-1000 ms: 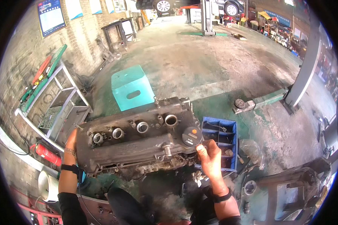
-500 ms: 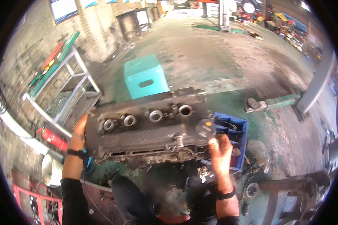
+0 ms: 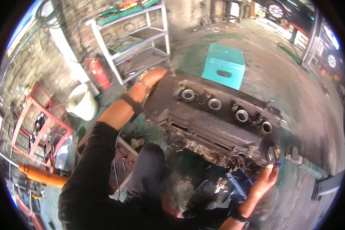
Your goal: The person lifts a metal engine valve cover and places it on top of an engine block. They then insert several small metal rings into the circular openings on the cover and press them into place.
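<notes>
A dark, grimy engine cylinder head with its valve cover (image 3: 205,122) hangs in front of me, above the floor and my knees. Several round spark plug holes run along its far side. At its left end my left hand (image 3: 154,78) is closed round the edge, fingers partly hidden behind it. My right hand (image 3: 263,181) grips the near right corner, thumb up beside the black oil filler cap (image 3: 273,154). The head slopes, right end nearer to me. Its underside is mostly hidden.
Beyond it stands a turquoise plastic stool (image 3: 224,63). To the left are a grey tool cart (image 3: 115,61), a red fire extinguisher (image 3: 98,73), a white bucket (image 3: 82,103) and a red metal frame (image 3: 42,124). A blue parts bin (image 3: 237,186) shows under the head's right end.
My view has swung left, so the cart, bucket and stool sit farther right in it. The cylinder head has turned, its right end now lower in the picture. Both hands keep their hold.
</notes>
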`<state>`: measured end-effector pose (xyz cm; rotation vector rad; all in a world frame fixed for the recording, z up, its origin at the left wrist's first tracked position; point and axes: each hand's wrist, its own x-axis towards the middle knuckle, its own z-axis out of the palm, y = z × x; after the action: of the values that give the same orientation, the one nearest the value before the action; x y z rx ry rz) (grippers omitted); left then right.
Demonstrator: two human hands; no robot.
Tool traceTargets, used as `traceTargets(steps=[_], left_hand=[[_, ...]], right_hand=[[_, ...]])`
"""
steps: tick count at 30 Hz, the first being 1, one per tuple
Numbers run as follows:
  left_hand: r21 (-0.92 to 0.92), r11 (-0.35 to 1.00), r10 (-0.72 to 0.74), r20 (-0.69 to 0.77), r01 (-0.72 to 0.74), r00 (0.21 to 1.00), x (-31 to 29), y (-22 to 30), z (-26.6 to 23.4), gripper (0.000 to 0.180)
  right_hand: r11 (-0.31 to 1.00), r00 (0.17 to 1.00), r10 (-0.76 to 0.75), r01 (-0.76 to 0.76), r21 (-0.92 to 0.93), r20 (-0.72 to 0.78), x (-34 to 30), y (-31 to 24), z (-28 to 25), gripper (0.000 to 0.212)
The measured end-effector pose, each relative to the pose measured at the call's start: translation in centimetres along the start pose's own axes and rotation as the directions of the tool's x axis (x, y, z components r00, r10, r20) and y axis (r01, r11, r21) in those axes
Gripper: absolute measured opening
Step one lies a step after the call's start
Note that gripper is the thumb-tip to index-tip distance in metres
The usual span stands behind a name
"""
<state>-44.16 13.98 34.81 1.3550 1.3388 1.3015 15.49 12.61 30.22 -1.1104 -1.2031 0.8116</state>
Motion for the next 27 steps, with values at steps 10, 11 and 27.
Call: traceTargets(steps=[10, 11, 27], left_hand=[[0.438, 0.791, -0.189, -0.49, 0.427, 0.851, 1.2, 2.9, 3.1, 0.027], [0.444, 0.781, -0.192, -0.499, 0.44, 0.845, 1.1, 3.2, 3.2, 0.027], [0.066, 0.991, -0.052, -0.624, 0.118, 0.78, -10.0, 0.3, 5.9, 0.059]], right_hand=[[0.999, 0.998, 0.039, -0.04, -0.021, -0.039, 0.0, -1.0, 0.6, 0.034], [0.999, 0.999, 0.04, -0.041, -0.019, -0.034, 0.0, -1.0, 0.6, 0.034], [0.975, 0.999, 0.008, -0.019, -0.221, -0.05, 0.5, 1.0, -1.0, 0.04]])
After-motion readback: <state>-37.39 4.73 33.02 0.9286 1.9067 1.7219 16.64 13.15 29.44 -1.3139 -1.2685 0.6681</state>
